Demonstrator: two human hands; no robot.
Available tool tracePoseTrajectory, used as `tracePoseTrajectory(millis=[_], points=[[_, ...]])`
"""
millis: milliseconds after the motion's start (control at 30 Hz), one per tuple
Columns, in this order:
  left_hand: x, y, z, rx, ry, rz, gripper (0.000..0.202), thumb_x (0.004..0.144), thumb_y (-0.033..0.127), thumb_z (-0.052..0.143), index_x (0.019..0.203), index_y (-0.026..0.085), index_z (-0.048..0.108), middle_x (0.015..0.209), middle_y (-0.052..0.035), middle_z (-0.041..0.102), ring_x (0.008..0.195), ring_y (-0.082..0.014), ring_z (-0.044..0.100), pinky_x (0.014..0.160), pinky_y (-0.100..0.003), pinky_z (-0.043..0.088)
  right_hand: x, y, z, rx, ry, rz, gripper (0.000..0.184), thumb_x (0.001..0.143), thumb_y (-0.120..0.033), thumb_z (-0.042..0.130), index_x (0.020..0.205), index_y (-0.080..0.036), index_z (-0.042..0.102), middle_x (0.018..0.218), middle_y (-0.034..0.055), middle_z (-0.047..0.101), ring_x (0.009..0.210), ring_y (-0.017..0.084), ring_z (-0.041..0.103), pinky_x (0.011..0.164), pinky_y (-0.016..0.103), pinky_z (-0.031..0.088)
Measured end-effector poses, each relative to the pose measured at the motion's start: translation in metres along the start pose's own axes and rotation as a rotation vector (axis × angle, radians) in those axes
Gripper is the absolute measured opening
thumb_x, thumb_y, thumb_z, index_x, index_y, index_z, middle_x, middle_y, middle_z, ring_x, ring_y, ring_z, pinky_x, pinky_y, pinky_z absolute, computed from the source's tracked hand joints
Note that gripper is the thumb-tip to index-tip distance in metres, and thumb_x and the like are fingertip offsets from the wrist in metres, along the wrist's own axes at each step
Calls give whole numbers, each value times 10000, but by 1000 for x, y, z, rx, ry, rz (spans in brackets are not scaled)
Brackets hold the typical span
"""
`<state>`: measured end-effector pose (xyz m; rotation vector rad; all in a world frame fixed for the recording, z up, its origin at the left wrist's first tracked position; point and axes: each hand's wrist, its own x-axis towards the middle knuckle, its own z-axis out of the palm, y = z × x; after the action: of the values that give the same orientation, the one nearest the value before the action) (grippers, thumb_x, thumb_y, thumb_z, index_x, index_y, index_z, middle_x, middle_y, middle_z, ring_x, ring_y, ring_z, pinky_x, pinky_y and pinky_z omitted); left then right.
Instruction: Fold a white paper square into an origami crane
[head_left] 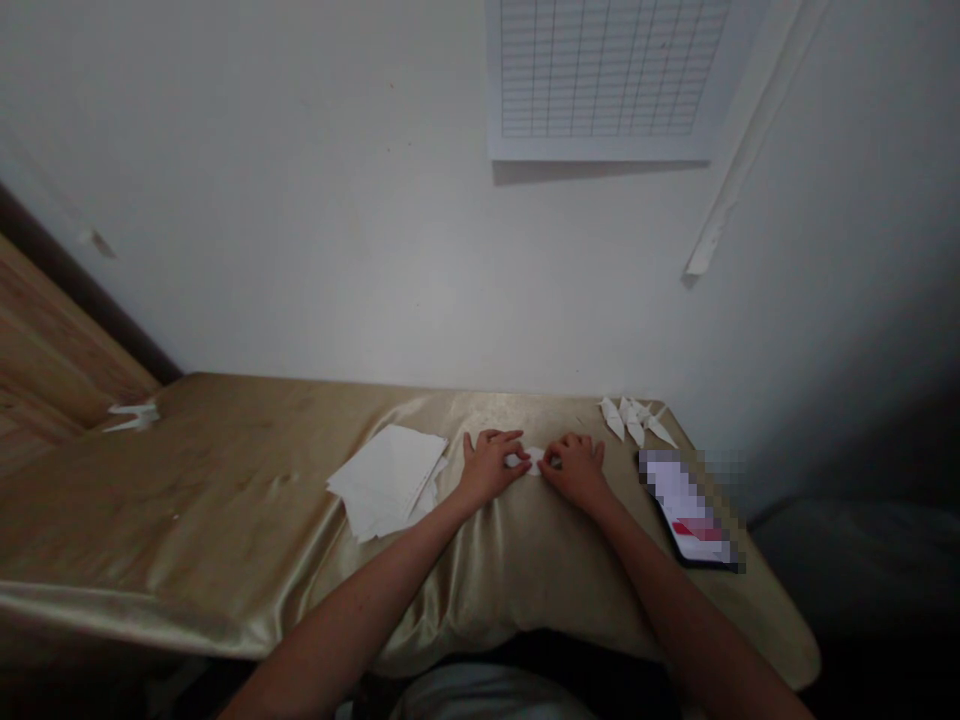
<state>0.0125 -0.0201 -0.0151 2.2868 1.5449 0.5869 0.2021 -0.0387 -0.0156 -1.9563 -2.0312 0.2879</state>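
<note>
Left hand [491, 466] and right hand [576, 468] pinch a small white paper [535, 463], lower centre of the frame; I can't read the pixelated phone screen [691, 512], lower right, or gridded sheet [607, 75], upper right.

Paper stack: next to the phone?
No, the paper stack lies left of the left hand, the phone right of the right hand.

Readable text: none | wall sheet [600, 75]: ruled grid, no legible characters | phone screen [686, 495]: pixelated, unreadable
</note>
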Motion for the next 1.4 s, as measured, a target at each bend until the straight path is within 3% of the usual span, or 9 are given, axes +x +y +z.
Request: tracePoseTrajectory(millis=[233,633,900,1033,1267,1400], points=[[-1,3,2,29,26,2,136,905,456,718,985,351,752,1475,61,608,1378,-311,447,1157,-795,83,-3,-1,1,-3,17,-25,284,925,-516,620,985,-260,728,1225,92,613,1267,327,448,1156,696,139],[3,-5,-4,50,-83,-8,156,918,436,691,1066,411,733,1553,96,525,1488,-363,323,1114,-846,66,1,6,-7,84,-86,-10,176,921,-368,626,1044,-319,742,1222,49,623,1296,312,434,1151,631,160],[1,-8,-17,95,-183,-3,221,956,440,643,1162,478,712,1619,113,428,1542,-386,234,1088,-873,8,2,9,-12,107,-133,-21,223,917,-269,609,1076,-349,743,1239,31,620,1327,292,420,1184,643,81],[0,-11,-21,126,-224,-4,262,974,460,610,1218,513,689,1641,109,391,1553,-402,204,1082,-876,1,0,12,-14,97,-153,-48,279,920,-227,570,1112,-354,729,1252,26,610,1325,282,420,1189,627,96],[-6,-10,-17,136,-163,10,305,968,395,614,1235,524,687,1622,101,426,1540,-394,239,1092,-867,-16,-1,20,-15,97,-160,-97,424,886,-129,496,1162,-359,720,1259,24,612,1305,249,432,1189,555,157],[-7,-4,-14,104,-105,-22,224,940,453,646,1139,499,737,1583,99,484,1520,-391,272,1091,-869,-19,-2,15,-15,100,-122,-93,273,931,-264,525,1085,-328,742,1221,30,629,1272,261,458,1182,557,169]])
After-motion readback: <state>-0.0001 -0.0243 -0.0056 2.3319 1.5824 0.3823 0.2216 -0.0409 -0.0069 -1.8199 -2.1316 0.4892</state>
